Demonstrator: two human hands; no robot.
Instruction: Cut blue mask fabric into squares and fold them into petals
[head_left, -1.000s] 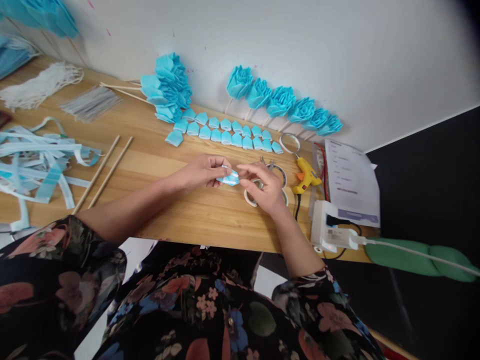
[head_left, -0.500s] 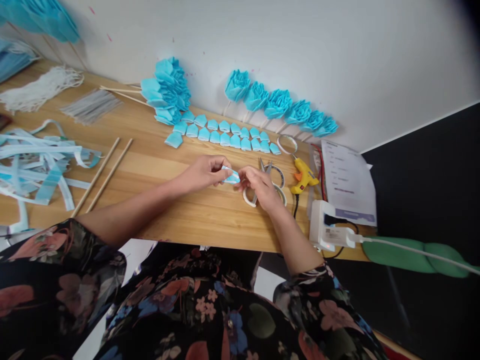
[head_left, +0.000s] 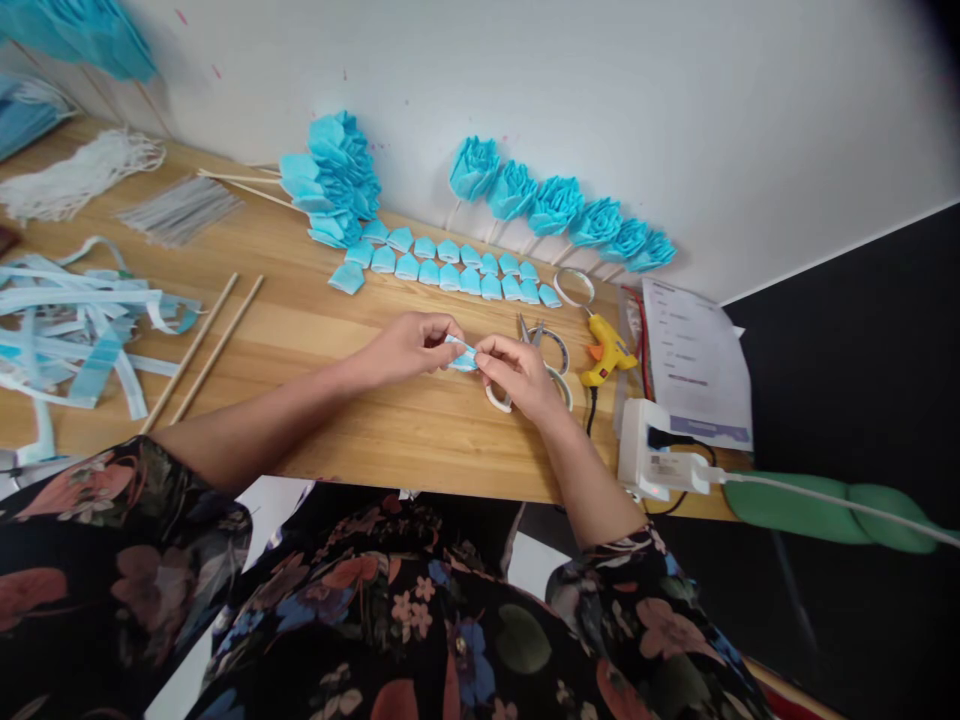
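Observation:
Between my two hands is a small folded blue petal (head_left: 461, 357) with white showing on it. My left hand (head_left: 420, 347) pinches its left end between thumb and fingers. At the right end, the fingertips of my right hand (head_left: 519, 372) are closed on it too. Under and behind the right hand lie scissors (head_left: 529, 333) and rolls of tape (head_left: 556, 350), partly hidden. Beyond my hands, two rows of similar folded blue petals (head_left: 448, 277) lie on the wooden table (head_left: 360, 420).
Blue flowers on sticks (head_left: 555, 207) lean along the wall, with a bunch of blue flowers (head_left: 337, 180) lying left of them. A yellow glue gun (head_left: 609, 350), a white power adapter (head_left: 645, 455) and papers (head_left: 697, 360) are rightward. Wooden sticks (head_left: 217, 345) and blue strips (head_left: 82, 325) lie leftward.
My right hand has moved slightly left and its fingers have closed on the petal's right end. The left hand keeps its pinch.

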